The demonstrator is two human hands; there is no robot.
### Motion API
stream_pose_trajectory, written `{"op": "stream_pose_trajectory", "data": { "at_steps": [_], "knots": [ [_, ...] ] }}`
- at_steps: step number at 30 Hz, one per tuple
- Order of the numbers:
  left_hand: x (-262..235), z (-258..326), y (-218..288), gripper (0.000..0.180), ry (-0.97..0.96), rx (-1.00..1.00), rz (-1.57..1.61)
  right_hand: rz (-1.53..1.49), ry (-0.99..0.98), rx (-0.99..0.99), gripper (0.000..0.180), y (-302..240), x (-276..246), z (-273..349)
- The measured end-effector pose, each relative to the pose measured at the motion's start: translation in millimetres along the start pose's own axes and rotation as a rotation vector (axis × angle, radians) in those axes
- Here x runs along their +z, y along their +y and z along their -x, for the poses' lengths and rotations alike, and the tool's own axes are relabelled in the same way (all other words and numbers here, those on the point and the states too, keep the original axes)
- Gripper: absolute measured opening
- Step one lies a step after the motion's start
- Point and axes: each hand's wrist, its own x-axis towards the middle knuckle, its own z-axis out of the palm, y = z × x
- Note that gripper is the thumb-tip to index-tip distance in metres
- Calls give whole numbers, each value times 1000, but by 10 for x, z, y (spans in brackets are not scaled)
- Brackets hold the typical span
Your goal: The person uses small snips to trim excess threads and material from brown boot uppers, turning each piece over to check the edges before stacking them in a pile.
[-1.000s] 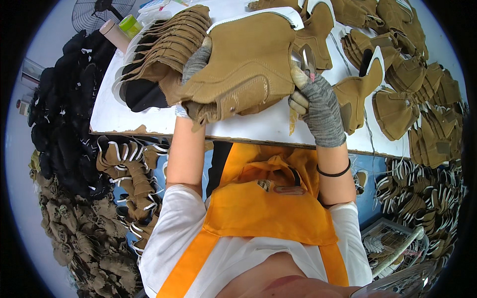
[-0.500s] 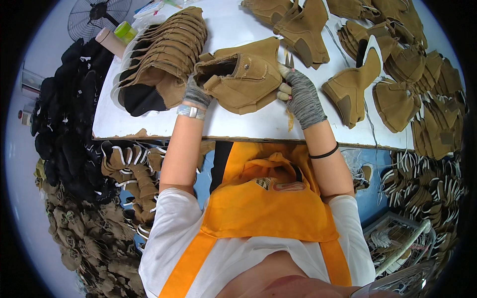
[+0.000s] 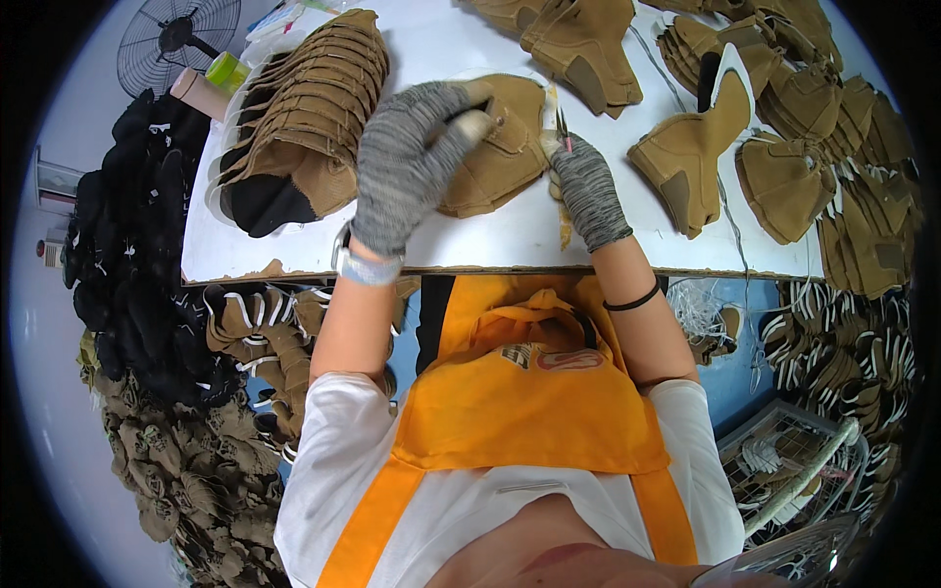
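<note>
A brown suede shoe upper [image 3: 492, 162] lies on the white tabletop between my hands. My left hand [image 3: 402, 162], in a grey knit glove with bare-coloured fingertips, is raised over its left part and hides that side. Thumb and fingers are apart there, with nothing visible between them. At the upper's right edge, my right hand [image 3: 588, 191], in a matching glove, is closed around small thread snips [image 3: 563, 129] whose pointed blades face away from me. A pale strip shows along the upper's far and right edge. Yellowish tape [image 3: 566, 230] lies beside my right hand.
A row of nested brown uppers [image 3: 319, 103] stands at left on the table [image 3: 294, 257]. More uppers [image 3: 681, 171] lie at right, beside a thin cable [image 3: 727, 211]. A pink bottle [image 3: 201, 95] and a fan [image 3: 176, 39] are at far left; a wire basket [image 3: 799, 461] sits low right.
My left hand has come off the upper's left side and risen over it. The upper has turned and now lies flatter. My right hand stays at its right edge with the snips.
</note>
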Motion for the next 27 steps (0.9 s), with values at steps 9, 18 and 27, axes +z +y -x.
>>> {"op": "stream_pose_trajectory", "data": {
  "at_steps": [9, 18, 27],
  "knots": [
    [99, -177, -752, 39, -76, -276, 216, 415, 142, -544, 40, -415, -113, 357],
    [135, -319, -966, 35, -146, -350, 335, 736, 54, -797, 35, -516, 48, 118],
    [178, -333, -878, 33, -146, -451, 554, 931, 35, -1072, 29, -476, 28, -157]
  ]
}}
